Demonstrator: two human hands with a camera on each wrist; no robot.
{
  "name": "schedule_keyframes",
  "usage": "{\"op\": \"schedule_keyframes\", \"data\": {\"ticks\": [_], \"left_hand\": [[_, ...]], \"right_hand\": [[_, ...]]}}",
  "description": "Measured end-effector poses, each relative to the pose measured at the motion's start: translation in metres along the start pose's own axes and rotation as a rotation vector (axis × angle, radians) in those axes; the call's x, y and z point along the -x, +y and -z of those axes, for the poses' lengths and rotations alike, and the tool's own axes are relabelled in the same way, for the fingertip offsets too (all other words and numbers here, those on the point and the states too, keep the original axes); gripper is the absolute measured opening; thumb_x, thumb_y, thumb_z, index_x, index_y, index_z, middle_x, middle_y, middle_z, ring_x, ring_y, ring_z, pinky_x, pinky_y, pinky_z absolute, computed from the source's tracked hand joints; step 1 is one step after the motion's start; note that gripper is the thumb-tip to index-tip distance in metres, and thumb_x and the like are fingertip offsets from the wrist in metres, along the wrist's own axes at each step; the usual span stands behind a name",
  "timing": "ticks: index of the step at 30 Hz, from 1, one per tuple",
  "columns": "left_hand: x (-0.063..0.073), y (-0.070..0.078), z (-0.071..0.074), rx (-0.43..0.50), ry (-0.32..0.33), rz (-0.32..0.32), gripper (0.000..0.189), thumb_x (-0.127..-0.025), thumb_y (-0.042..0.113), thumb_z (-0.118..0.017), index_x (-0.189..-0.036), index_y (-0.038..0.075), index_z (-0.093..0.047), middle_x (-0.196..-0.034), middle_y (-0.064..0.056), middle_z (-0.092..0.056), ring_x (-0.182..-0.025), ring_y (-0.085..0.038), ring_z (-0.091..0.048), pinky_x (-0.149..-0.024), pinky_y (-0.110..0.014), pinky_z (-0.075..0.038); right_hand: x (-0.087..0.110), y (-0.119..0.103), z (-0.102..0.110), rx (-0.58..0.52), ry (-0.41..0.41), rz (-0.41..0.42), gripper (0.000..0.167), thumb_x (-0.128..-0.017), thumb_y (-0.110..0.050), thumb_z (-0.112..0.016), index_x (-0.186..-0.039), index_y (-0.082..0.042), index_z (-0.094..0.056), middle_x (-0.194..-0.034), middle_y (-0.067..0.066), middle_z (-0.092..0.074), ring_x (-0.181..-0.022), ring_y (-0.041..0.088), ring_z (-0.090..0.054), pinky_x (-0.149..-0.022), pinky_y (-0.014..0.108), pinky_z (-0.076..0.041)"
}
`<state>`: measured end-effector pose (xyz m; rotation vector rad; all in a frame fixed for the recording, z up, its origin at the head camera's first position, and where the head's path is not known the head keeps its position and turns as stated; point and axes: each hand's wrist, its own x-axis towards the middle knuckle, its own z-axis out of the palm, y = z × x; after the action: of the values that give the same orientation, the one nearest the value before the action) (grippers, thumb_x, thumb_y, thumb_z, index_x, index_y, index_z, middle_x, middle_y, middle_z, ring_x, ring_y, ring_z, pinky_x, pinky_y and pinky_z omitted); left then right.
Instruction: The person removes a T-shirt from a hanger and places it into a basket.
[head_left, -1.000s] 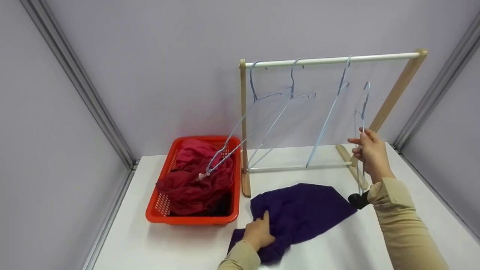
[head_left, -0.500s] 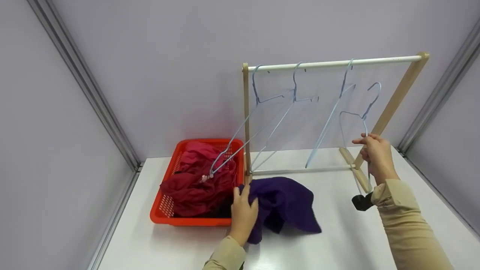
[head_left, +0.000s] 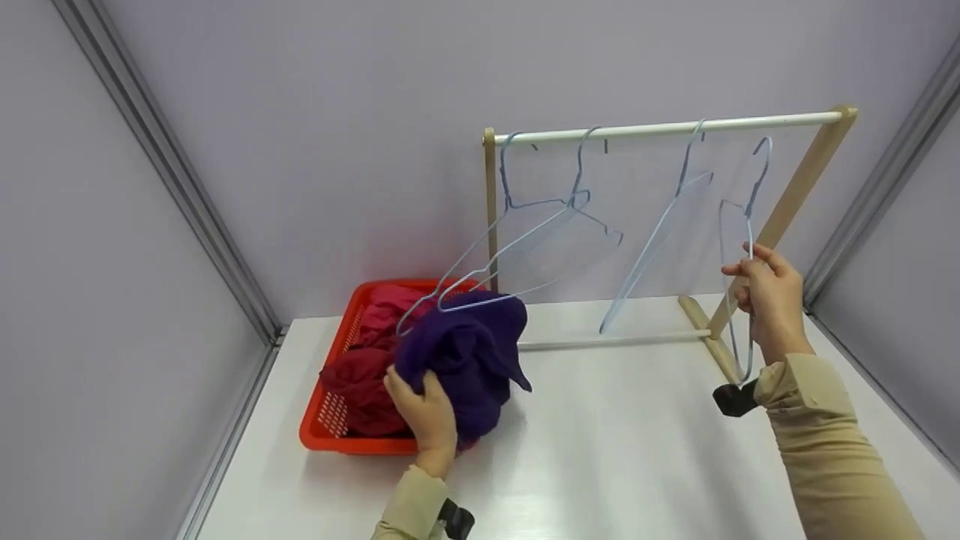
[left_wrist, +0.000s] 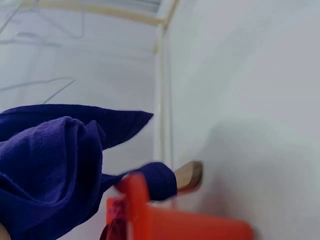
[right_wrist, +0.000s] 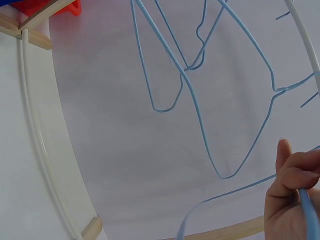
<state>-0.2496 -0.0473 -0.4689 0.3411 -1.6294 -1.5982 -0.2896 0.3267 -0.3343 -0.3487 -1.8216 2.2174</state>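
My left hand [head_left: 426, 416] grips a bunched purple cloth garment [head_left: 472, 367], raised over the right side of the red basket [head_left: 360, 445]. Folds of it fill the left of the left wrist view, with a loose corner hanging down. At the right end of the rack my right hand [head_left: 778, 304] pinches the side wire of a light-blue wire hanger [head_left: 757, 184]. This hanger's hook stands upright, below the rail and off it. In the right wrist view the thumb and curled fingers [right_wrist: 297, 175] close on the blue wire.
Three more blue hangers hang from the white rail [head_left: 637, 132] of a wood-sided rack. The middle hanger [head_left: 577, 176] is turned, its lower wire overlapping the purple cloth. Red and pink clothes [head_left: 367, 386] lie in the basket. Grey-white walls close in the white table [head_left: 600, 465].
My left hand has lifted the purple garment off the table and carried it left over the basket. The middle hanger has swung round. My right hand has moved slightly up and right with its hanger.
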Motion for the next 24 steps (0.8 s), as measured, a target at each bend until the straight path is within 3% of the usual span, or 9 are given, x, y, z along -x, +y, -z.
{"op": "schedule_keyframes", "data": {"ticks": [8,14,19,24], "left_hand": [[-0.033,-0.016,0.026,-0.015,0.116,0.072,0.046,-0.085,-0.007,-0.05,-0.128,-0.018,-0.041,-0.12,-0.033,-0.041,-0.115,-0.043,-0.044,-0.106,-0.05,-0.033],[-0.059,-0.027,0.04,-0.08,0.199,0.13,0.054,-0.086,-0.003,-0.051,-0.136,-0.016,-0.036,-0.128,-0.036,-0.037,-0.123,-0.046,-0.038,-0.112,-0.05,-0.028],[-0.071,-0.033,0.045,-0.16,0.126,0.126,0.056,-0.088,-0.002,-0.053,-0.139,-0.015,-0.034,-0.132,-0.035,-0.03,-0.126,-0.046,-0.035,-0.111,-0.051,-0.027],[-0.076,-0.038,0.045,-0.306,-0.015,0.047,0.051,-0.092,0.001,-0.051,-0.138,-0.013,-0.035,-0.131,-0.034,-0.023,-0.122,-0.046,-0.036,-0.107,-0.054,-0.032]], "right_hand": [[0.0,-0.014,-0.001,0.006,0.031,0.046,0.017,-0.095,-0.004,-0.039,-0.101,-0.017,-0.049,-0.064,-0.011,-0.066,-0.039,0.002,-0.036,-0.041,0.015,-0.029],[0.001,-0.025,0.002,0.023,0.024,0.052,0.014,-0.095,-0.004,-0.038,-0.1,-0.014,-0.046,-0.066,-0.012,-0.067,-0.041,0.002,-0.038,-0.042,0.015,-0.031],[0.003,-0.03,0.004,-0.003,0.031,0.059,0.015,-0.095,-0.004,-0.037,-0.102,-0.012,-0.047,-0.067,-0.012,-0.068,-0.042,0.003,-0.04,-0.042,0.015,-0.033],[0.003,-0.035,0.007,0.0,0.015,0.06,0.015,-0.099,-0.01,-0.042,-0.112,-0.013,-0.049,-0.065,-0.01,-0.068,-0.041,0.004,-0.043,-0.042,0.014,-0.035]]}}
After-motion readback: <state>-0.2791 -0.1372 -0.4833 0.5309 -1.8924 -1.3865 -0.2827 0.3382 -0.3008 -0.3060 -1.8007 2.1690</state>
